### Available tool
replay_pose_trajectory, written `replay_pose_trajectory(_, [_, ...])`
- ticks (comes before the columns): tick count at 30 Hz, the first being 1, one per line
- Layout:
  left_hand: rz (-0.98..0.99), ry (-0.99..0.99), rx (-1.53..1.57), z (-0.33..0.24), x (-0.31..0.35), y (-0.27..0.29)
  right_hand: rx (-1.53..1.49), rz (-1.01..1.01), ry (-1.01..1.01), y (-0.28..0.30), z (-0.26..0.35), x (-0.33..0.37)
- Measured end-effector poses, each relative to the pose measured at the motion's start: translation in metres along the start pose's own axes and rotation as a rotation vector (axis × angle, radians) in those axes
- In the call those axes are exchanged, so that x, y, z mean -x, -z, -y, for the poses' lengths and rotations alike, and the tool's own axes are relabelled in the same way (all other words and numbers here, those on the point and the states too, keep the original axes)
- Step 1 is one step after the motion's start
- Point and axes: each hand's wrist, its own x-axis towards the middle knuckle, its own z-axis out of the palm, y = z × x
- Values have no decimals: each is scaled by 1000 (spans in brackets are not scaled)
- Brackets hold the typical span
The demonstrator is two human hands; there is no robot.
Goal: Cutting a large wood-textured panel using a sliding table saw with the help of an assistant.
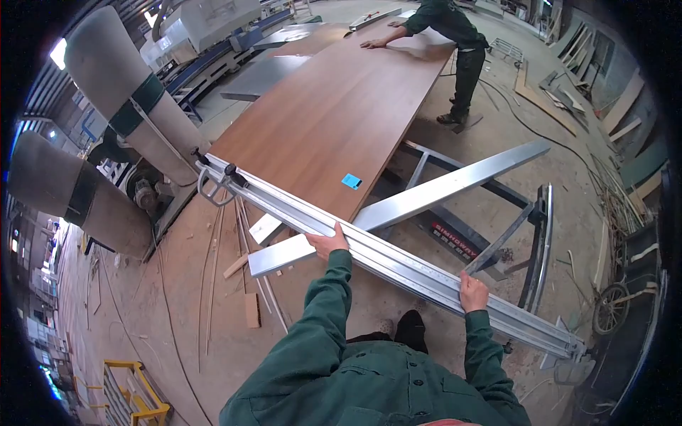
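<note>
Jacket: dark green (398, 387), nearest the camera, sleeves reaching forward.
Left hand: (329, 241) gripping the near edge of the rail, thumb over the top; arm stretched well out, elbow slightly bent.
Right hand: (473, 293) grasping the same rail farther right — thumb up, fingertips hidden; forearm pointing ahead.
Rail: long aluminium profile (401, 263), slanting across the near end of the panel; black knobs and a loop handle at its left end.
Panel: brown wood-grain sheet (320, 128), blue square (352, 182) near its close corner.
In the way: silver beam (455, 182), crossing under the rail — steel frame (490, 186) below and beyond it.
Far side: co-worker (440, 21) leaning over the panel, palm flat.
Left surroundings: tall dust bags (106, 60); yellow step stool (145, 390) on the floor.
</note>
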Motion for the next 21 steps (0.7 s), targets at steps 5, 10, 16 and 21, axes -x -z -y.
replay_pose_trajectory(5, [-6, -5, -22, 19, -1, 21, 7, -29, 24, -4, 2, 28])
replay_pose_trajectory(10, [3, 11, -33, 35, 3, 47, 13, -18, 30, 0, 5, 58])
replay_pose_trajectory(16, [9, 15, -66, 43, 3, 65, 17, 5, 2, 4, 15, 78])
replay_pose_trajectory(21, [26, 36, -80, 49, 1, 75, 5, 1, 7, -6, 13, 88])
